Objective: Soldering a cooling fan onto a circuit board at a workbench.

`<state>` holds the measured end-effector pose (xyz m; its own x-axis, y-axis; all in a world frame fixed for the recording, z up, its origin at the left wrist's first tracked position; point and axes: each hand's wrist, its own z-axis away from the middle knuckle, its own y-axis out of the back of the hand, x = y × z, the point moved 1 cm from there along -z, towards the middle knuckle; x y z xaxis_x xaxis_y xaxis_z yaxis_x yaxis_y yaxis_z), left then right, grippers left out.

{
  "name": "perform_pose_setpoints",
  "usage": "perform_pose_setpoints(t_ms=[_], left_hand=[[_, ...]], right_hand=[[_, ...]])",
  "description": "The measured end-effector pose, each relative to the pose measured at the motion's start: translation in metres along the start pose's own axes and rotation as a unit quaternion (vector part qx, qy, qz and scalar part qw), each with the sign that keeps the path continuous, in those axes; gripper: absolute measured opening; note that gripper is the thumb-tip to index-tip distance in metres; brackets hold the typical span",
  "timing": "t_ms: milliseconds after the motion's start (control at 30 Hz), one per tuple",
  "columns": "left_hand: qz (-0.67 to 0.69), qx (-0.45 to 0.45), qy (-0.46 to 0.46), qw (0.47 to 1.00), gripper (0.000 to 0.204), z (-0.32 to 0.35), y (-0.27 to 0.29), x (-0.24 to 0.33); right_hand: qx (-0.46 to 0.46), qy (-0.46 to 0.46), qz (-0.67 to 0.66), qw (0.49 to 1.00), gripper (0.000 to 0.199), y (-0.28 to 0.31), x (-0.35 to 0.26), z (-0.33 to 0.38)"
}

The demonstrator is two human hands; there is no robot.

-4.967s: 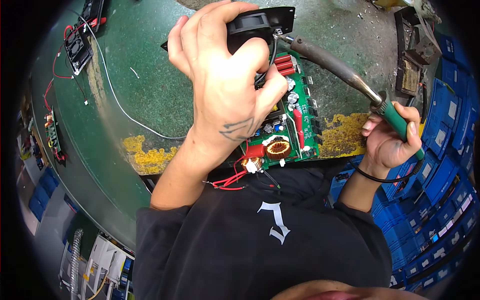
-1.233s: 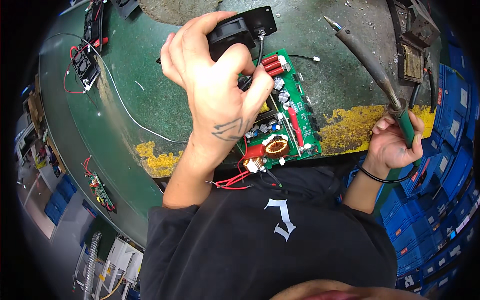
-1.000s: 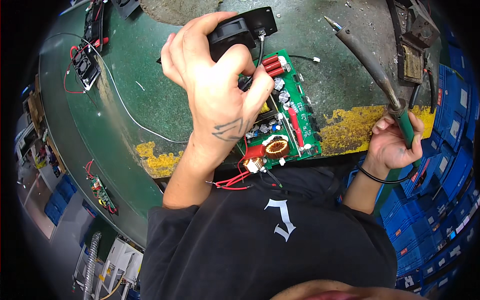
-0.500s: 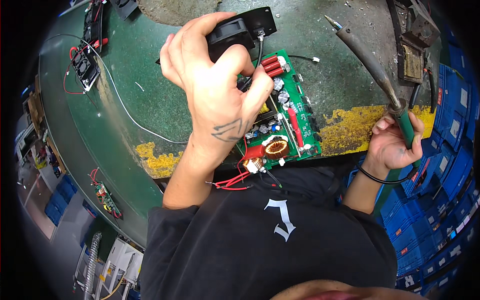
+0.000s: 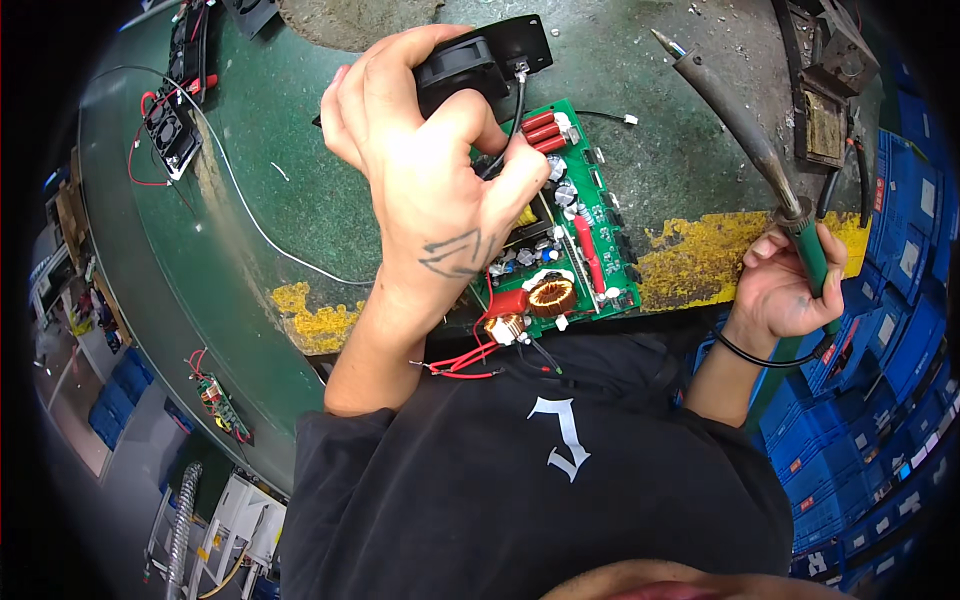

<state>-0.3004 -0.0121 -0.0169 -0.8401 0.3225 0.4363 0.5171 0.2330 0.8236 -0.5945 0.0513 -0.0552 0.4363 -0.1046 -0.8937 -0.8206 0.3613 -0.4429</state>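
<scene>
My left hand [image 5: 430, 170] is closed around a black cooling fan [image 5: 462, 70] mounted on a black metal panel [image 5: 525, 45]. A black cable runs down from the panel past my thumb and forefinger. Under that hand lies a green circuit board [image 5: 610, 270] with red resistors, capacitors and copper-wound coils [image 5: 551, 295]; part of it is hidden by my fingers. Red wires [image 5: 460, 365] hang off its near edge. Off to the right, my right hand [image 5: 785, 285] grips the green handle of a soldering iron [image 5: 740, 135]. Its tip points up and left, apart from the board.
At the back right stands a soldering iron holder [image 5: 828, 110] with a sponge tray. Several other fans [image 5: 170, 135] lie on the green surface at the left, with a small circuit board [image 5: 220, 408] nearer. Blue bins [image 5: 840, 480] are stacked at the right.
The small circuit board on the left has shifted slightly nearer and to the right. Both hands, the fan panel and the soldering iron stay almost where they were.
</scene>
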Motion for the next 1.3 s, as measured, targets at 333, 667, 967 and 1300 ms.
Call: perform_pose_setpoints(t_ms=[333,667,967,1300], left_hand=[[-0.064,-0.011,0.001,0.998,0.015,0.005,0.011,0.007],[-0.173,-0.035,0.041,0.983,0.023,0.028,0.048,0.025],[-0.040,0.034,0.117,0.992,0.012,0.052,0.068,0.030],[-0.187,0.182,0.115,0.958,0.014,0.098,0.219,0.043]], right_hand=[[-0.009,-0.020,-0.039,0.999,0.045,0.000,-0.002,-0.001],[-0.042,-0.006,-0.074,0.996,0.046,0.011,-0.001,-0.004],[-0.101,-0.023,-0.158,0.982,0.050,0.035,0.007,-0.014],[-0.015,0.015,-0.044,0.999,0.051,0.025,0.006,-0.018]])
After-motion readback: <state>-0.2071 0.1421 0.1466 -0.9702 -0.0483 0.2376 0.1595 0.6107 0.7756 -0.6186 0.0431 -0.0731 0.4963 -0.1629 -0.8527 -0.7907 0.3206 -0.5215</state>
